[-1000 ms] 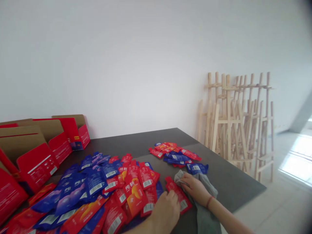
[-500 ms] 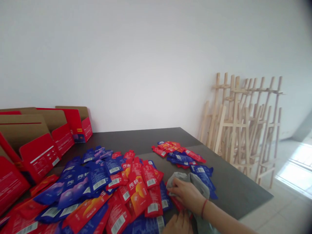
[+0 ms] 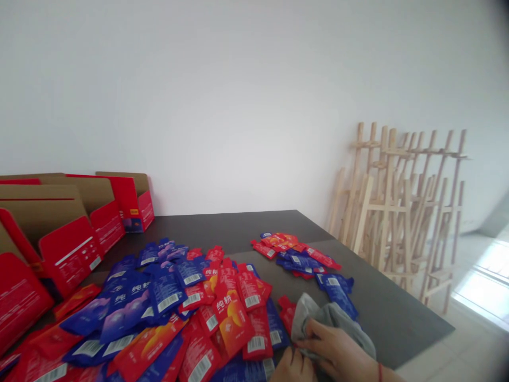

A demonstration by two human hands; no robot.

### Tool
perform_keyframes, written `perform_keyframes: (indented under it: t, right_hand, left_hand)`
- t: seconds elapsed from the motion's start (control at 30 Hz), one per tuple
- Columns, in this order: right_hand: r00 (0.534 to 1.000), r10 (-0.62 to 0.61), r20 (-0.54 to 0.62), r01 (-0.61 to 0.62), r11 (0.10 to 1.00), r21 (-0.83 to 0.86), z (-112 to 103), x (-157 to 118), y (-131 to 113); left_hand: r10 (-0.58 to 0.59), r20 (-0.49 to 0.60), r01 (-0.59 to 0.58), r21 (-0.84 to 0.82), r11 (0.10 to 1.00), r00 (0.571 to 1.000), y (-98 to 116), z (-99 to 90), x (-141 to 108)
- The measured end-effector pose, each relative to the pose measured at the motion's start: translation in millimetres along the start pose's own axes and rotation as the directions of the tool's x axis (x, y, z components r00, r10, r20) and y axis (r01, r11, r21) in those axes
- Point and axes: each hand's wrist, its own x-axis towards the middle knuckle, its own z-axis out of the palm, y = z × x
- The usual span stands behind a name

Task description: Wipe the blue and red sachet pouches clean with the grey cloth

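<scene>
Dark tabletop, hurried: my right hand pinches the grey cloth at the edge of the red and blue sachets; left hand cut off, grip unclear. Dragging the cloth could scatter sachets.

Two hands, one gray cloth, four red cardboard boxes, two pouch piles, several wooden easels.
</scene>
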Motion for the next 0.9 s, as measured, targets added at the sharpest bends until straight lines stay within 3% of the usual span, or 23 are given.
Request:
perform_keyframes:
  t: [0.1, 0.2, 0.37, 0.43, 0.53, 0.63, 0.73, 0.83, 0.9]
  right_hand:
    - [0.999, 0.048, -0.001, -0.048, 0.999, 0.0, 2, 3, 2]
    - [0.986, 0.151, -0.064, -0.153, 0.988, -0.016, 1, 28, 8]
    - [0.902, 0.374, -0.216, -0.392, 0.919, -0.044, -8, 64, 15]
    - [0.854, 0.469, -0.227, -0.495, 0.866, -0.074, -15, 65, 20]
    - [0.728, 0.651, -0.214, -0.684, 0.713, -0.157, -28, 55, 34]
    - [0.632, 0.751, -0.192, -0.773, 0.593, -0.225, -35, 43, 49]
    - [0.641, 0.748, -0.172, -0.763, 0.597, -0.246, -32, 38, 52]
    - [0.695, 0.704, -0.147, -0.714, 0.651, -0.258, -23, 38, 45]
    - [0.716, 0.683, -0.142, -0.693, 0.674, -0.257, -19, 38, 43]
  left_hand:
    - [0.067, 0.067, -0.061, -0.087, 0.994, 0.996, -13, -14.1, 8]
    - [0.068, 0.132, -0.05, -0.136, 0.989, 0.989, -21, -26.1, 14]
    - [0.083, 0.241, -0.043, -0.167, 0.985, 0.967, -36, -49.3, 33]
    - [0.082, 0.323, -0.023, -0.182, 0.983, 0.943, -44, -57.1, 44]
    - [0.141, 0.405, -0.048, -0.231, 0.972, 0.904, -52, -62.1, 60]
    - [0.195, 0.489, -0.066, -0.267, 0.961, 0.85, -52, -63.2, 73]
    - [0.225, 0.524, -0.094, -0.266, 0.959, 0.821, -54, -72.6, 82]
    - [0.206, 0.497, -0.096, -0.239, 0.966, 0.843, -70, -98.3, 83]
    - [0.131, 0.487, -0.036, -0.199, 0.979, 0.863, -91, -122.8, 75]
